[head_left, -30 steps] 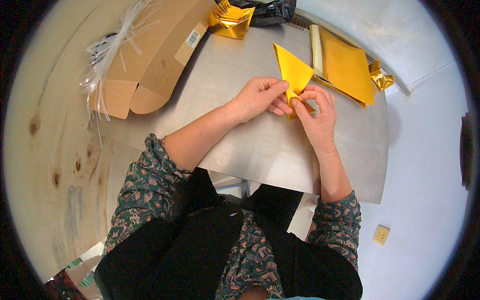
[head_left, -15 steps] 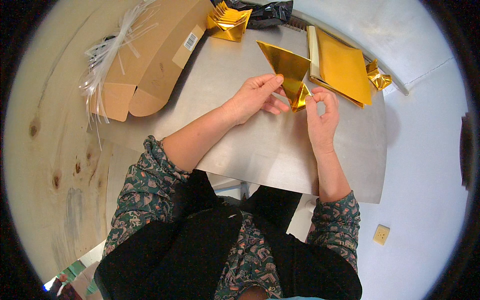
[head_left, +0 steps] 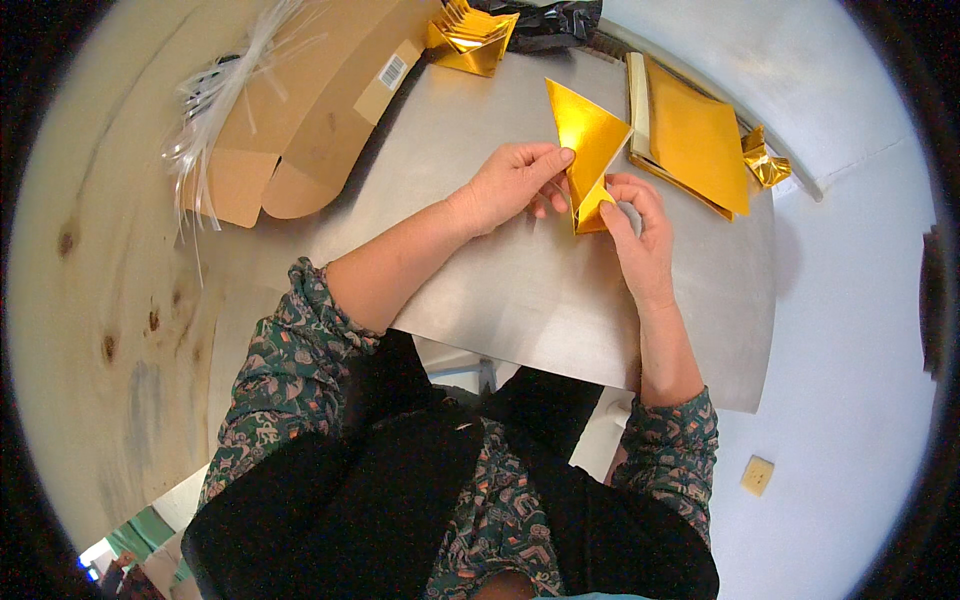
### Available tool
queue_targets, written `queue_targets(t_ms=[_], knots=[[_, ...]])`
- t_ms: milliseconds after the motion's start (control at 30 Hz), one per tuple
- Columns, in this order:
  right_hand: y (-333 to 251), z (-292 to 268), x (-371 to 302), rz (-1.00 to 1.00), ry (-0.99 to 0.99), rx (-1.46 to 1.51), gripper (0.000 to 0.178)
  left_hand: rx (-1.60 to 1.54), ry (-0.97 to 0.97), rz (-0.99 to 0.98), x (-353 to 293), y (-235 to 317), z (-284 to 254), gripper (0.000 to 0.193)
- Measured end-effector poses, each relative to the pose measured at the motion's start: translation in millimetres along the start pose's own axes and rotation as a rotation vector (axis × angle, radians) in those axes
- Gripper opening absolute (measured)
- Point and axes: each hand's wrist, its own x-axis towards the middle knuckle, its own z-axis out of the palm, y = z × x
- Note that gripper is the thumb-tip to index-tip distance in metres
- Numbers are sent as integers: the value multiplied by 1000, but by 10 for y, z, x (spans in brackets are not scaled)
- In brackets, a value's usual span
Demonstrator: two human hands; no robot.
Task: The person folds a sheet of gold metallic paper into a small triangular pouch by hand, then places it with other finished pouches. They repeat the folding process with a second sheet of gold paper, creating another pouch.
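Above the metal table, a partly folded sheet of gold foil paper (head_left: 588, 125) is held between my two hands. My left hand (head_left: 515, 185) pinches its left edge between thumb and fingers, the lower fingers curled behind it. My right hand (head_left: 640, 230) grips the small folded flap at its lower right corner with thumb and forefinger. The sheet's upper part stands out as a pointed, bright triangle. Part of the lower fold is hidden behind the fingers.
A stack of gold foil sheets (head_left: 700, 135) lies at the right, a crumpled gold piece (head_left: 766, 160) beyond it. Nested folded gold pieces (head_left: 470, 40) sit at the back near black plastic (head_left: 555, 25). At left is a cardboard box (head_left: 310, 120) with clear plastic strips (head_left: 215, 130).
The foil sheet has tilted, so its dark face now shines brightly. My right hand has shifted slightly left and holds the lower flap closer to the sheet.
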Motion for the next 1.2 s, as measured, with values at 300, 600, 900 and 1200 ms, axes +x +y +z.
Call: queue_targets(t_ms=[300, 600, 900, 1200], knots=[[60, 60, -36, 23, -41, -43, 12, 200, -57, 58, -17, -74, 45, 23], [12, 63, -31, 42, -78, 22, 20, 93, -72, -60, -45, 40, -16, 16], [-79, 41, 27, 337, 11, 558, 28, -356, 149, -111, -12, 103, 71, 19], [-62, 75, 20, 405, -75, 560, 22, -425, 55, -226, -59, 142, -10, 19]])
